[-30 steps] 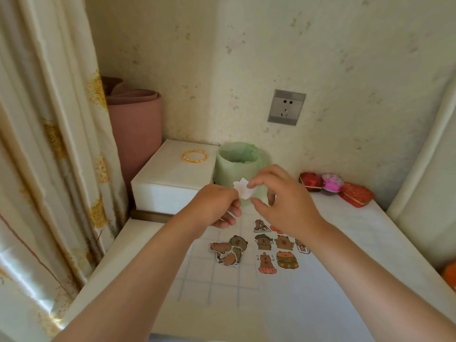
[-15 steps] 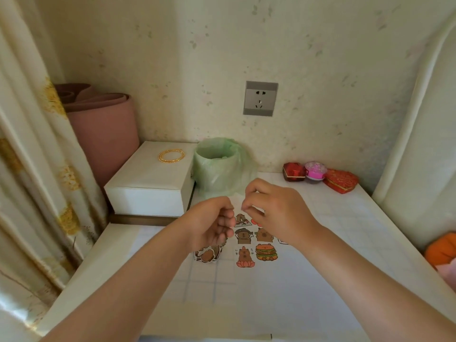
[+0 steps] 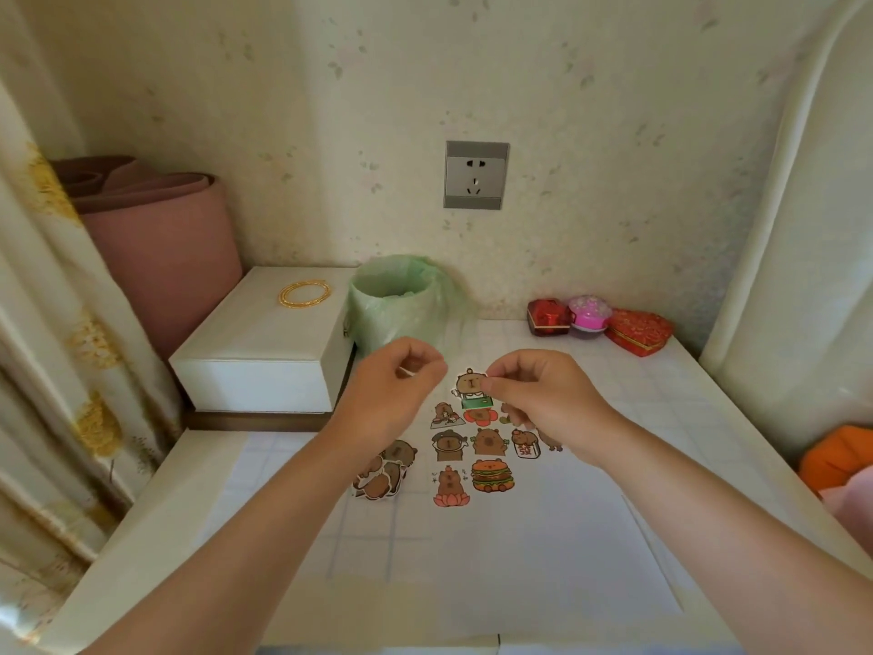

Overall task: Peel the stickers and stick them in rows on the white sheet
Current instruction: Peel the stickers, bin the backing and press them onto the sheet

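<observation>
Reaching in from the near edge, two bare forearms cross a white sheet [image 3: 519,569] that lies flat on the pale gridded surface [image 3: 661,399]. Toward the far part of the sheet, cartoon capybara stickers are stuck in short rows: a burger sticker [image 3: 492,475] and a lotus capybara sticker [image 3: 451,486] nearest, with more rows just behind them, partly hidden by the right hand. Just left of these rows, a loose sticker pile [image 3: 385,470] lies overlapped and partly under the left wrist.

Above the rows, the right hand [image 3: 543,394] has its grip clamped on a capybara sticker [image 3: 471,387], thumb and forefinger pinching its right edge; the sticker hangs above the sheet, clear of the stuck ones. The left hand [image 3: 394,394] is held up beside it, apart from it, its grip closed with fingers curled in on a white paper sliver [image 3: 405,372] that shows at the thumb.

Behind the hands stands a small bin lined with a green bag [image 3: 401,300]. Left of it sits a white box [image 3: 264,342] with a gold bangle [image 3: 304,294] on its lid. To the right, against the wall, are a red box [image 3: 548,316], a pink trinket [image 3: 588,314] and a red heart-shaped box [image 3: 637,330]. Farther back, a rolled pink mat [image 3: 160,248] stands in the left corner, and a grey wall socket [image 3: 475,174] is set in the wallpaper.
</observation>
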{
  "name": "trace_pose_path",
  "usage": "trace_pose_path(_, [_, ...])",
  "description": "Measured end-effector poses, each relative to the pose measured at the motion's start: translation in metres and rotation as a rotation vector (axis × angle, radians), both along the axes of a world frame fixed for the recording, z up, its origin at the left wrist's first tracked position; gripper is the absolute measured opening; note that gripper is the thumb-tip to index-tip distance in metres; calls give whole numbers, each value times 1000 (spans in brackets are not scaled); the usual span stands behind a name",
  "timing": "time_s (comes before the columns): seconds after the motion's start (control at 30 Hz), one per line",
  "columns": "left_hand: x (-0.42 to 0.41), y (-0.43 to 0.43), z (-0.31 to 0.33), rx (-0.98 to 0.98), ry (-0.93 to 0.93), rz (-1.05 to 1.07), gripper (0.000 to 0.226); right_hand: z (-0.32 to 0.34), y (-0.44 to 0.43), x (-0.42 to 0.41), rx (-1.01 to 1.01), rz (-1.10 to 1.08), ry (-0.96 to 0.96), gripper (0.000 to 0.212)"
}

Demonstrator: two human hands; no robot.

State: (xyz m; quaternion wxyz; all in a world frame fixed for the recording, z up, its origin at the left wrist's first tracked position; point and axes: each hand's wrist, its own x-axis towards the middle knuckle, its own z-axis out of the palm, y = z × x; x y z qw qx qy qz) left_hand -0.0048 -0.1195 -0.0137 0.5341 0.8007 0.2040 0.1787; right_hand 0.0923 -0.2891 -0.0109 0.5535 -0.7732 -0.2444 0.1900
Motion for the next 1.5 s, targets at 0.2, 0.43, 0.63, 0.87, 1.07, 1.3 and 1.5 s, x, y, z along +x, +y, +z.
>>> trace_pose_path(0.2, [6,-14,-4,24,71,-133,9,-2,-10,-2,-93,67,55,7])
trace_pose_path(0.43, [15,-26,-10,18,202,-186,18,-10,-21,-2,-102,64,9,4])
trace_pose_path(0.63, [17,-38,-15,-16,234,-268,18,-14,-31,0,-128,70,-41,28])
trace_pose_path(0.87, [23,-44,-19,70,183,-288,12,-20,-47,9,-203,-4,20,6])
trace_pose_path(1.07, [27,-41,-33,236,236,-297,29,-30,-63,19,-315,-122,244,11])
trace_pose_path(1.3, [21,-42,-43,633,408,-483,39,-49,-65,14,-400,-91,220,15])
trace_pose_path(1.5, [21,-45,-48,756,500,-558,70,-63,-57,11,-399,-91,88,9])
